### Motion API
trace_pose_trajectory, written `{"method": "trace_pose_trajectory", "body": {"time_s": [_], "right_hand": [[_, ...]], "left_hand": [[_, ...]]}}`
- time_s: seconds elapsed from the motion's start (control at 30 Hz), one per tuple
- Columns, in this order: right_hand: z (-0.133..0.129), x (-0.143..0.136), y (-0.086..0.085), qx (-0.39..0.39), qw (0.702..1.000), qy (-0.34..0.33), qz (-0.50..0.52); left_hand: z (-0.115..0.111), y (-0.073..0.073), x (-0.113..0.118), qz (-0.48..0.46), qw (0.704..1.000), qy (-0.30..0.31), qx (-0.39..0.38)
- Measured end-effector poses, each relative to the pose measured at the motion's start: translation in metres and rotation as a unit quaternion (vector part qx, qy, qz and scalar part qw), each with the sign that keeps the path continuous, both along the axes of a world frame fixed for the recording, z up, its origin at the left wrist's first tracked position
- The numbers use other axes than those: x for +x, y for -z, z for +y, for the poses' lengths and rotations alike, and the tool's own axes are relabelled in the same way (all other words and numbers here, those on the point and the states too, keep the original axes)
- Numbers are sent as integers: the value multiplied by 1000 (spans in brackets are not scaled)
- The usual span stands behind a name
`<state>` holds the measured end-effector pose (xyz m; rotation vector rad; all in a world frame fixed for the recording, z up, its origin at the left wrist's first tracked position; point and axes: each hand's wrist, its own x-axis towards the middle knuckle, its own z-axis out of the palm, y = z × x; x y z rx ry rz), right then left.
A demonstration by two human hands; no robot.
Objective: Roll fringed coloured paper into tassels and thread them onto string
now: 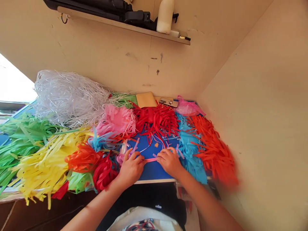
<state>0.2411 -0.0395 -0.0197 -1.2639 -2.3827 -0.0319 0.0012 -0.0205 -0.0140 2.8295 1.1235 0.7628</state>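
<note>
A short pink strip stretches between my two hands, low over the blue tabletop. My left hand is closed on the strip's left end, beside a small lilac bunch. At the strip's right end, my right hand pinches it with fingers bent. Thin white and lilac strips lie just beyond the hands, near a small orange scrap. The fingertips partly hide both ends of the pink strip.
Red fringe lies behind the hands, with blue and orange fringe to the right. Yellow, green and white heaps cover the left. A phone rests near the wall, below a shelf.
</note>
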Motion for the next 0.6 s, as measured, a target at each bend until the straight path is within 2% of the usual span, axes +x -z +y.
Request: {"method": "trace_pose_trajectory", "body": {"time_s": [0.13, 0.2, 0.37, 0.5, 0.6], "right_hand": [[5, -7, -8, -42, 999, 27, 16], [4, -17, -10, -38, 998, 46, 13], [-6, -34, -1, -7, 999, 34, -18], [-7, -15, 13, -19, 999, 40, 28], [-5, 2, 16, -67, 994, 40, 75]], "left_hand": [[-2, -3, 10, 1, 999, -34, -6], [-2, -2, 13, -7, 999, -37, 6], [-5, 10, 4, -7, 1000, -22, 4], [0, 17, -16, -46, 998, 27, -19], [5, 18, -25, -84, 992, 56, -76]]}}
